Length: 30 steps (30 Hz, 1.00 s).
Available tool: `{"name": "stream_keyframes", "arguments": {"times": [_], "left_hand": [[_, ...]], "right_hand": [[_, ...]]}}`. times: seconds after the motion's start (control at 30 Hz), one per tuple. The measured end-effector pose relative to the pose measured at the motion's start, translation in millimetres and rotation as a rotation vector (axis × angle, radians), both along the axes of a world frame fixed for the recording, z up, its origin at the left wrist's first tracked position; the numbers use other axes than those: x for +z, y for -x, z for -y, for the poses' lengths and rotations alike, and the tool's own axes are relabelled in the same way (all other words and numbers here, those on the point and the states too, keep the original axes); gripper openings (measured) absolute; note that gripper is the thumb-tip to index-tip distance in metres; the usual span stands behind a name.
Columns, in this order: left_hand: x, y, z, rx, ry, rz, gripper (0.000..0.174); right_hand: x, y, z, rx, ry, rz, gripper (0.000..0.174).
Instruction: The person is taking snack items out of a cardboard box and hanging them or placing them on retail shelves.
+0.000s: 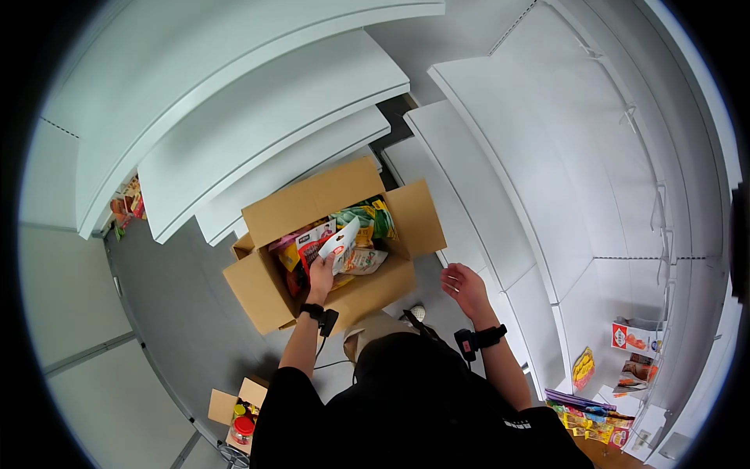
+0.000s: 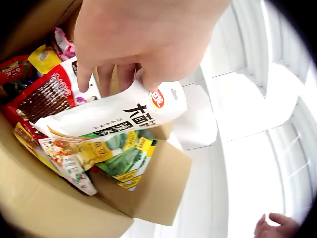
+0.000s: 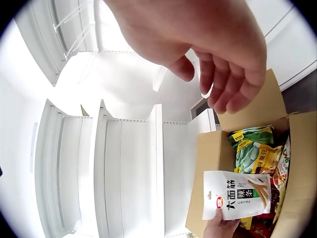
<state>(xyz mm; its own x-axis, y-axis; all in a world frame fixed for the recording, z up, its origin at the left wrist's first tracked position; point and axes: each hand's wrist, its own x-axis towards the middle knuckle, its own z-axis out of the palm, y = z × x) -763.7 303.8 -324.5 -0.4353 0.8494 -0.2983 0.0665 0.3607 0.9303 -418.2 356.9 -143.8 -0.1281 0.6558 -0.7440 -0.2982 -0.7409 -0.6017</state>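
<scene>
My left hand (image 1: 321,275) pinches a white snack bag (image 3: 237,196) with a red logo and large black characters, near its end with the hang hole. The bag is over an open cardboard box (image 1: 320,199) filled with packaged snacks. Around it in the left wrist view lie a red and white snack bag (image 2: 47,99), green and yellow snack bags (image 2: 130,161) and a small yellow packet (image 2: 45,59). Beside the box's right flap, my right hand (image 1: 466,289) hangs in the air with loosely bent fingers and nothing in it.
White shelves (image 1: 273,102) rise behind the box, and more shelves (image 1: 500,156) stand on the right. At lower right, snack bags (image 1: 637,338) hang or lie near a wire rack. A smaller carton (image 1: 222,406) with a red-lidded jar (image 1: 243,427) sits on the floor at lower left.
</scene>
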Motion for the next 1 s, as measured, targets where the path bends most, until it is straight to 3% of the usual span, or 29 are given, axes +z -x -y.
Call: {"name": "stream_keyframes", "arguments": {"times": [0.2, 0.27, 0.4, 0.5, 0.6, 0.8, 1.0], "left_hand": [[109, -4, -23, 0.055, -0.063, 0.478, 0.031], [156, -12, -29, 0.025, -0.133, 0.602, 0.03], [215, -28, -40, -0.055, -0.148, 0.67, 0.032], [254, -49, -50, -0.139, -0.179, 0.651, 0.03], [275, -71, -61, -0.254, -0.135, 0.636, 0.034], [284, -123, -72, -0.388, -0.073, 0.661, 0.034], [297, -181, -62, -0.378, -0.059, 0.727, 0.034]], "right_hand": [[16, 20, -17, 0.073, -0.079, -0.036, 0.023], [21, 31, -23, 0.141, -0.236, 0.051, 0.029], [28, 50, -30, 0.272, -0.666, 0.227, 0.045], [48, 55, -32, 0.308, -0.769, 0.263, 0.051], [48, 46, -31, 0.263, -0.841, 0.141, 0.05], [65, -4, -12, 0.267, -0.667, 0.056, 0.043], [60, -51, 11, 0.238, -0.639, 0.075, 0.031]]}}
